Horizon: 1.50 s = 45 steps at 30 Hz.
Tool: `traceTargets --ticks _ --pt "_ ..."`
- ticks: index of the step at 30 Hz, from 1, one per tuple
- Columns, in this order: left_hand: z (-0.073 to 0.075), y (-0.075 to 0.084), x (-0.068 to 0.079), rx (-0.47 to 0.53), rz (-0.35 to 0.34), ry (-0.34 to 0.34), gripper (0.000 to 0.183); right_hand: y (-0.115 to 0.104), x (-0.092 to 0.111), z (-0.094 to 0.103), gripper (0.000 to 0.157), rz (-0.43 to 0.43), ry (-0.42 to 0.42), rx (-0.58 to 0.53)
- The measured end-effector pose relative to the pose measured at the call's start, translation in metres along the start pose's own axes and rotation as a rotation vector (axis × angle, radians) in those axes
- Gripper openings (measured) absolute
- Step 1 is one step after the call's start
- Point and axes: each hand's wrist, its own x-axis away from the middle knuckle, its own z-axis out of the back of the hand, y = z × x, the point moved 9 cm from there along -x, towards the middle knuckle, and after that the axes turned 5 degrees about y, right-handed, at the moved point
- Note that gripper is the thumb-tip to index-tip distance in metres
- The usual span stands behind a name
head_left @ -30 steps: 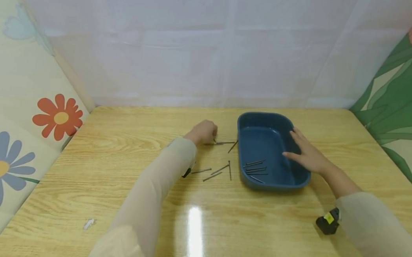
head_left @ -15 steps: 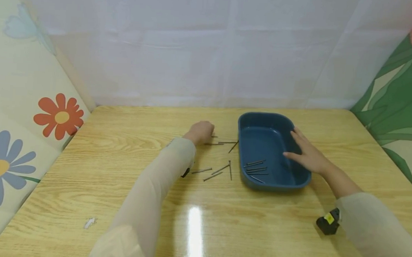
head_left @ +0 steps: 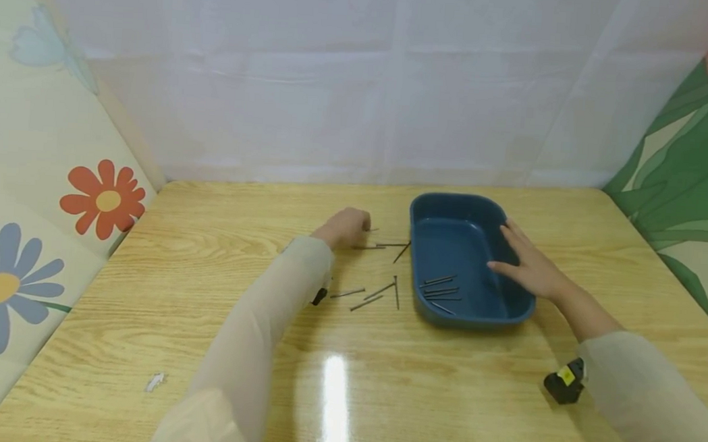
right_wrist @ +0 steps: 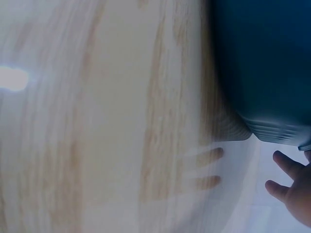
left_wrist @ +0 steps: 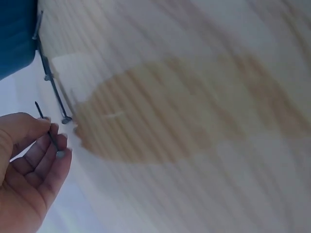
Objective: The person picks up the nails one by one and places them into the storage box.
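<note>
My left hand [head_left: 347,227] is over the table, left of the blue bin [head_left: 472,322]. Between thumb and fingers it pinches a dark nail [left_wrist: 54,140], its head toward the fingertips in the left wrist view. Just beyond that hand, several nails [head_left: 392,245] lie near the bin's left wall. More loose nails [head_left: 366,303] are scattered closer to me. Inside the bin, several nails [head_left: 441,292] lie at the near left of its floor. My right hand [head_left: 533,269] rests on the bin's right rim, fingers extended and thumb over the inside.
The wood-grain table [head_left: 441,388] carries everything. A small whitish scrap or mark [head_left: 155,381] shows at its front left. A white sheet [head_left: 288,95] hangs behind, with flower-patterned panels [head_left: 11,159] at the sides.
My left hand has lifted a nail slightly off the table and turned it between the fingers. The right hand and the bin stay where they were.
</note>
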Motion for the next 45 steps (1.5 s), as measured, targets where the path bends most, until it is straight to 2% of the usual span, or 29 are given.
traceTargets --ticks 8,12,17,32,40,45 --pt "0.004 0.018 0.003 0.07 -0.112 -0.003 0.02 -0.002 0.0 0.001 0.079 0.011 0.001 -0.005" --pt "0.004 0.023 0.002 0.129 -0.137 -0.012 0.018 -0.003 0.001 0.001 0.079 0.013 0.003 -0.008" --pt "0.003 0.027 0.003 0.221 -0.134 -0.036 0.016 -0.002 0.0 0.001 0.078 0.008 0.004 -0.006" --pt "0.001 0.037 0.006 0.58 -0.103 -0.135 0.022 0.0 -0.001 0.001 0.079 0.008 0.0 -0.012" --pt "0.003 0.046 0.007 0.641 -0.12 -0.145 0.022 0.0 -0.002 0.001 0.078 0.013 -0.002 -0.021" --pt "0.012 0.061 0.016 0.667 -0.14 -0.153 0.023 0.0 -0.002 0.001 0.078 0.006 -0.007 -0.015"
